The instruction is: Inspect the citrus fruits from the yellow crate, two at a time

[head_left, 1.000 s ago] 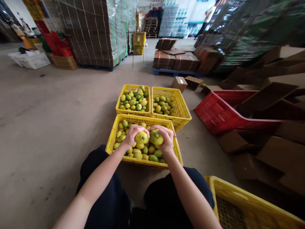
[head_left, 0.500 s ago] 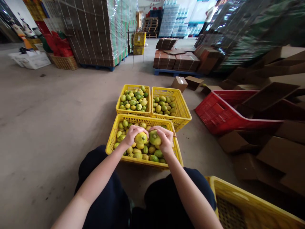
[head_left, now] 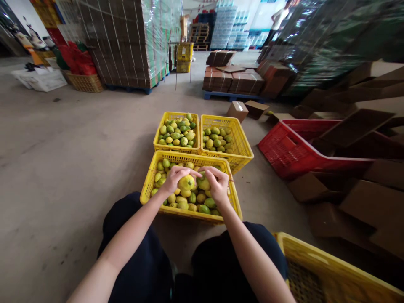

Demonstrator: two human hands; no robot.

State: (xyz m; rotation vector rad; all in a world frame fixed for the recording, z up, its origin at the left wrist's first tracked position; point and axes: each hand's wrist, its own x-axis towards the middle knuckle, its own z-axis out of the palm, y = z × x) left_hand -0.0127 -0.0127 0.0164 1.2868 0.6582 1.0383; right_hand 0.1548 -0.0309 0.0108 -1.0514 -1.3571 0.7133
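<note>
Over the near yellow crate (head_left: 191, 215), full of yellow and green fruit, both hands hang close together. My left hand (head_left: 175, 178) is closed round a yellow fruit (head_left: 186, 182), its stem end facing me. Just to the right, my right hand (head_left: 218, 182) grips a green-yellow fruit (head_left: 203, 182) between thumb and fingers. The fingertips of the two hands nearly meet above the fruits. Behind the near crate stand two more yellow crates of fruit, a left one (head_left: 176, 148) and a right one (head_left: 243, 147); the right one is partly filled.
At the right, a red crate (head_left: 284, 147) holds cardboard, with cardboard boxes (head_left: 372, 202) around it. Another yellow crate (head_left: 341, 261) sits beside my right knee. Flattened cartons (head_left: 233, 80) lie on a blue pallet farther back. A person (head_left: 279, 19) stands in the distance.
The green-yellow fruit in my right hand has turned and shifted slightly left. Fingers of both hands have moved a little over the fruits. The distant person has moved slightly.
</note>
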